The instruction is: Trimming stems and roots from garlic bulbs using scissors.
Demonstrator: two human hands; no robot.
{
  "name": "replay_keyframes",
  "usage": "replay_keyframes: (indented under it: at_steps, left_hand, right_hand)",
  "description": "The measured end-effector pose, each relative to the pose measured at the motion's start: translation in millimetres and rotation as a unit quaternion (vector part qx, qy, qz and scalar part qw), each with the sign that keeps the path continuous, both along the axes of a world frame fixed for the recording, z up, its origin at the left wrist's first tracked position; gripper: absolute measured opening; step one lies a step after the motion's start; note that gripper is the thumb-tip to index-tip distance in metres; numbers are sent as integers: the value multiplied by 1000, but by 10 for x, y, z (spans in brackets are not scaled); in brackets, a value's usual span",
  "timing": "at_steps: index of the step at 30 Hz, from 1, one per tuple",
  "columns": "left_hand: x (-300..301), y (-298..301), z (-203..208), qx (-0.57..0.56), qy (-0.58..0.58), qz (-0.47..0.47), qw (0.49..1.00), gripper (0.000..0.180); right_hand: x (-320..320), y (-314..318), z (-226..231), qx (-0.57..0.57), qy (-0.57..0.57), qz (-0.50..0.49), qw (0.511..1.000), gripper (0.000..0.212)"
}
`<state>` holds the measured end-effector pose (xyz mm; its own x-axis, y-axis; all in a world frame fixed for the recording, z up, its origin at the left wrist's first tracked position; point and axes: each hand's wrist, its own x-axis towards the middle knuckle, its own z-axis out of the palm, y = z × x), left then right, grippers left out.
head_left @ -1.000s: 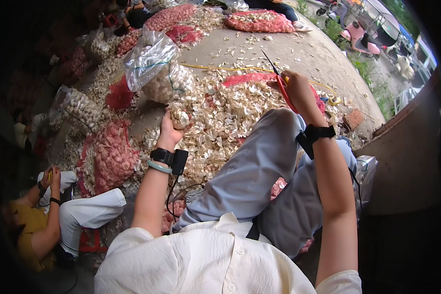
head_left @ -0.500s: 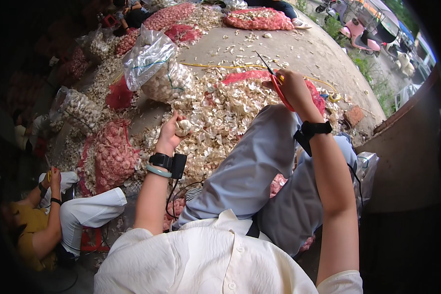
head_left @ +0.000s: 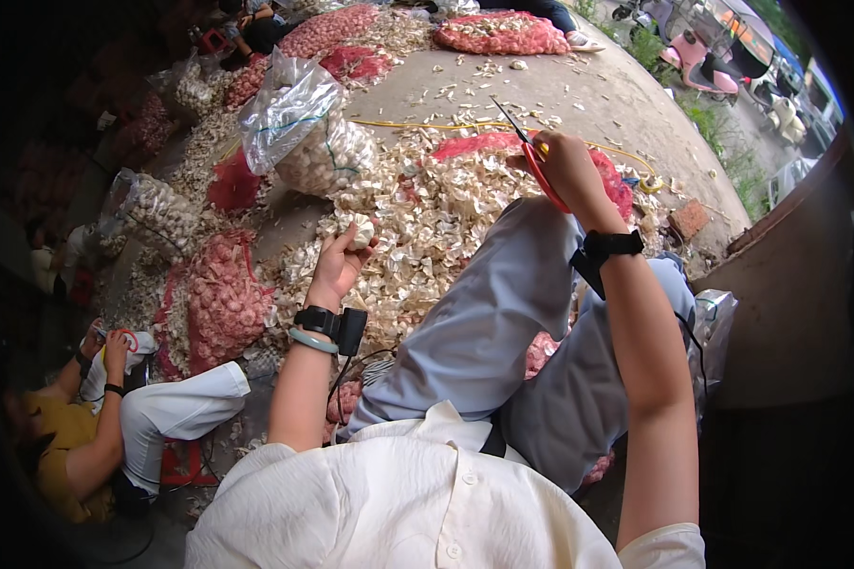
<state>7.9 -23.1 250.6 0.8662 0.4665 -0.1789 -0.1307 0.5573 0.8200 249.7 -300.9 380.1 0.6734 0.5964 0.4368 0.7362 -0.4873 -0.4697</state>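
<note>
Farther out from the body than half a second ago, the left hand is now carrying its garlic bulb nearer the far edge of the peelings, and the bulb is presenting a paler, ribbed side. The right hand is remaining almost where it was, over the person's right knee, and the red-handled scissors are staying well apart from the bulb. This observer is judging the change to be a turning of the bulb, with no cutting under way.

Grip, left: the fingers are closing around the bulb, which is sitting upright at the fingertips. Grip, right: the hand is clenching the scissor handles, with the dark tip pointing far and left; whether the blades are parting is not discernible.

Surface: a heap of dry peelings is covering the ground ahead of the knees. A clear plastic bag filled with pale garlic is standing just beyond the left hand, and a pink mesh sack is bulging to the left. A yellow cord is running across the far side of the heap over bare concrete.

Room: a co-worker in a mustard top is sitting at the near left, both hands together. A brick is lying to the right, and a pink scooter is standing outside, far right.
</note>
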Motion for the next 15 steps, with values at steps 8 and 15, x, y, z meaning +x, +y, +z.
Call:
replay_keyframes:
  at_steps: [8, 15]
  left_hand:
    - [12, -149, 145, -60, -14, 86, 994, 39]
    - [2, -105, 45, 32, -36, 118, 992, 27]
  right_hand:
    - [-25, -16, -5, -12, 10, -2, 1000, 50]
    - [-38, -13, 6, -16, 20, 1, 1000, 51]
